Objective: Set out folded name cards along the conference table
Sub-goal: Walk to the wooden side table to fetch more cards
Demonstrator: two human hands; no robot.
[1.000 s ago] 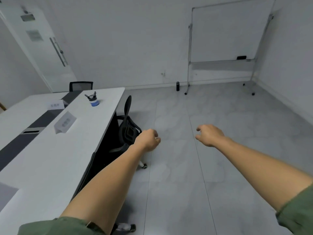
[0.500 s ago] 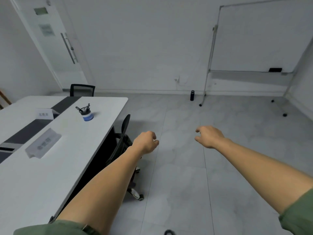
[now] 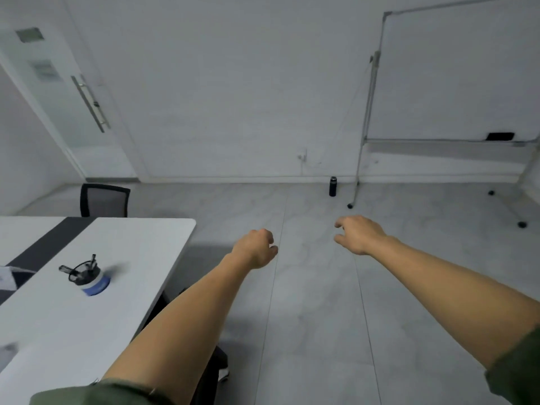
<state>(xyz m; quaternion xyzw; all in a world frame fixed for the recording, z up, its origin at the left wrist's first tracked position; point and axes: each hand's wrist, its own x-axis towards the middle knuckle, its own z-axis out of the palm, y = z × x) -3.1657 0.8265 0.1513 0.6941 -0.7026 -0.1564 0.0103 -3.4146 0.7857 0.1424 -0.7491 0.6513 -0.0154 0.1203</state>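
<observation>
Ahead, grey tiled floor (image 3: pixel 321 331) running to a white wall, with a wheeled whiteboard (image 3: pixel 455 77) standing at the right. At the left, white surface (image 3: pixel 87 331) with a dark strip down its middle. Beyond it, a frosted door (image 3: pixel 58 97) with a long metal handle, and a black mesh chair (image 3: pixel 105 200) at the far end. Both bare forearms stretched forward over the floor, clear of the surface. Left grip (image 3: pixel 254 248) loosely curled, holding nothing. Right grip (image 3: pixel 359 235) loosely curled too, fingers slightly apart, holding nothing. On the surface, a blue-based pen cup (image 3: pixel 90 280). Near the whiteboard's leg, a dark bottle (image 3: pixel 332 186) upright on the floor. Name card (image 3: pixel 5 277) only a white sliver on the dark strip, cut off by the left edge.
</observation>
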